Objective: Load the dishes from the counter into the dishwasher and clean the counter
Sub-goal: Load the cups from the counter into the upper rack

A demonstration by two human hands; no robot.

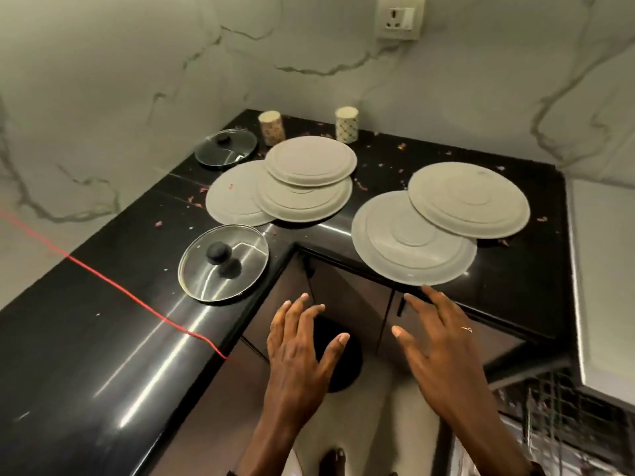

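Worktop: black corner worktop (103, 304) carries all dishes seen; loading looks unstarted.
Plates: five grey plates (311, 159) overlap; nearest plate (412, 255) overhangs the edge.
Lids: two glass lids (223, 262), left.
Hands: left hand (299, 348), right hand (443, 348), each grip spread, empty.
Cups: two patterned cups (347, 124) by the wall.
Crumbs: pinkish crumbs (401, 146), unwiped.
Hidden: wire rack (549, 407), lower right, cut off.

Black counter (103, 338) carries plates (412, 242), two glass lids (223, 266), two cups (272, 128), crumbs (401, 146).

text: none legible | plate (237, 201): small red mark (231, 186), perhaps a label, unreadable
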